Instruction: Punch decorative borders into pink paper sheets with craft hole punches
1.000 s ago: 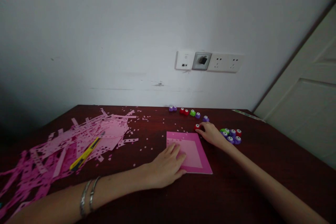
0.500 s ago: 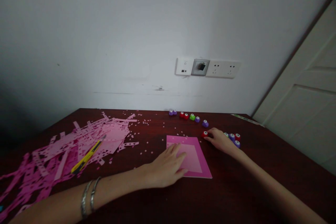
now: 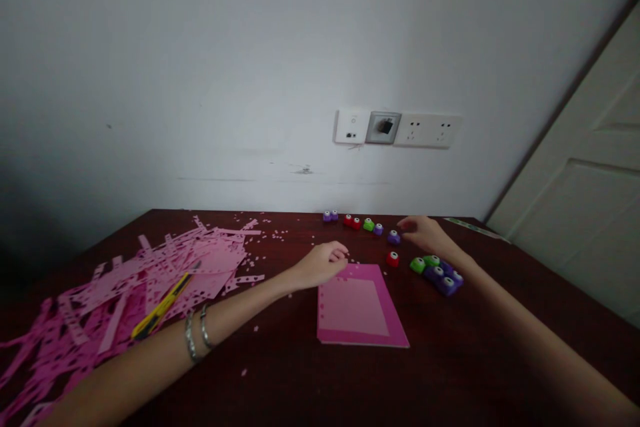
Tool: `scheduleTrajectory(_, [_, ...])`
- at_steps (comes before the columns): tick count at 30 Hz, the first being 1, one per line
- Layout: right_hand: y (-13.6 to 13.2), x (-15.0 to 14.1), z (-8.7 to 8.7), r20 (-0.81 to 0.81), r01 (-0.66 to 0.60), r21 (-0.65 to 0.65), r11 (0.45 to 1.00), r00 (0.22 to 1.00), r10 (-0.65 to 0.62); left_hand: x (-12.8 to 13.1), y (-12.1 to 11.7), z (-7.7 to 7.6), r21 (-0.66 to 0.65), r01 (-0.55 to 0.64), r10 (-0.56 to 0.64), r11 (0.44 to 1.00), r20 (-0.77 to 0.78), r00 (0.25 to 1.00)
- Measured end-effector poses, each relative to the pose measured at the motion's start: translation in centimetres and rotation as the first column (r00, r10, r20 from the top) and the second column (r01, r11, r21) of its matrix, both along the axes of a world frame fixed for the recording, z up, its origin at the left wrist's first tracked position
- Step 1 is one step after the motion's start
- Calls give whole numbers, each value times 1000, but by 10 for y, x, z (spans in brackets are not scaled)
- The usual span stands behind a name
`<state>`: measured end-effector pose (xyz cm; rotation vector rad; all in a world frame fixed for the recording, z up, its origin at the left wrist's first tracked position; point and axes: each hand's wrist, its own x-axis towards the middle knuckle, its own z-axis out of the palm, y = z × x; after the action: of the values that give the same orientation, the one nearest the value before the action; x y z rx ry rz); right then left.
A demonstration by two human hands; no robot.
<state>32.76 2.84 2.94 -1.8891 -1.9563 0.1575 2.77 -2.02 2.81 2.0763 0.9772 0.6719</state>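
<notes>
Loosely curled, a person's left hand sits at the far left corner of a pink card mid-desk; whether it grips anything cannot be told. The right hand, thumb and fingers apart, hangs just beside a purple punch toward the desk's far edge. Nearer stand a red punch and a punch cluster; pink scraps and a yellow cutter lie leftward.

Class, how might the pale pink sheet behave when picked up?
The pale pink sheet looks thin, so probably light and floppy. Holes along its left edge could make that side tear easily. It might slide over the darker pink sheet beneath.
</notes>
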Motion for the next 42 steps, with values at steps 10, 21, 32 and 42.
scheduleTrajectory(10, [26, 16, -16, 78, -43, -227, 973, 995, 62, 20, 59, -27, -164, -54, 66, 985, 68, 995])
scheduleTrajectory(21, [25, 14, -18, 42, -59, -192, 980, 997, 69, 23, 62, -22, -198, -97, 116, 975, 87, 989])
scheduleTrajectory(32, [-15, -45, 48, -127, -308, -96, 947, 947, 295, 20, 59, 3, -152, -38, 73, 988, 231, 970])
scheduleTrajectory(42, [-58, -97, 66, -362, -588, -43, 808, 763, 536, 2, 45, 21, -258, 329, -208, 908, 404, 891])
